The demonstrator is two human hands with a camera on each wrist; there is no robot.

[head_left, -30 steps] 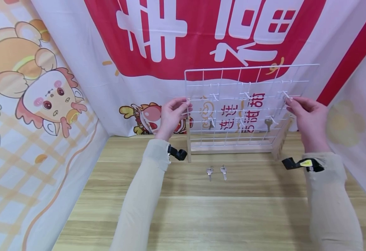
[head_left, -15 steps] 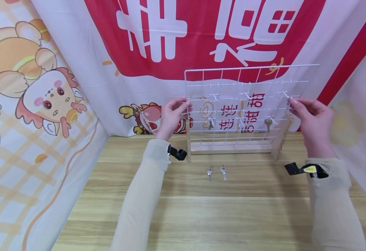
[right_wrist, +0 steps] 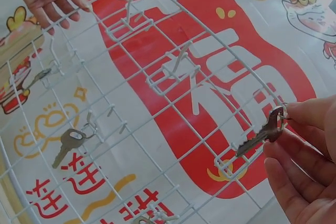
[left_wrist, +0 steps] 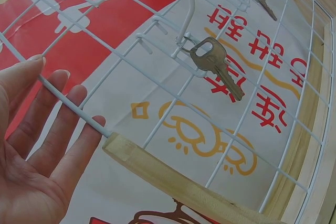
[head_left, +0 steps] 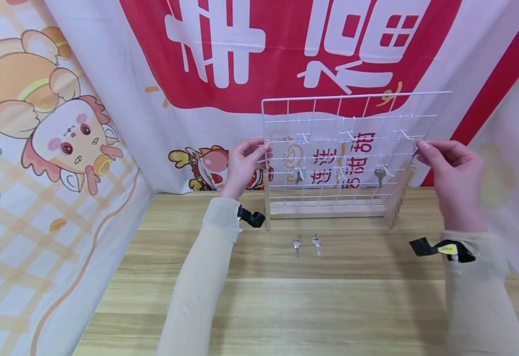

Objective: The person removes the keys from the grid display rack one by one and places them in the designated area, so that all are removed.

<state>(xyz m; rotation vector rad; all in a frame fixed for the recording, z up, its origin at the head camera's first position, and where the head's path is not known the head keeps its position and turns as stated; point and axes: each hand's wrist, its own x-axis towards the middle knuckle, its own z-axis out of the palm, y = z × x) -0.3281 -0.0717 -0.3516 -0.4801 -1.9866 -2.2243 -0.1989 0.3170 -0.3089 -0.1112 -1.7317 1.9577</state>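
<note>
White wire rack [head_left: 357, 96], keys [left_wrist: 215, 61] on hooks [left_wrist: 189, 15]

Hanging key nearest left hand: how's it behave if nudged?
The key should swing, since it hangs by a thin ring on a hook. Probably won't bend: looks like rigid metal. Likely light: flat, with an open head.

Light wood-grain tabletop [head_left: 259, 311]
A key [head_left: 297, 243] and a second key [head_left: 316, 241] lie side by side, apart; behind them a wooden stand [head_left: 328, 212] rests near the back edge.
</note>
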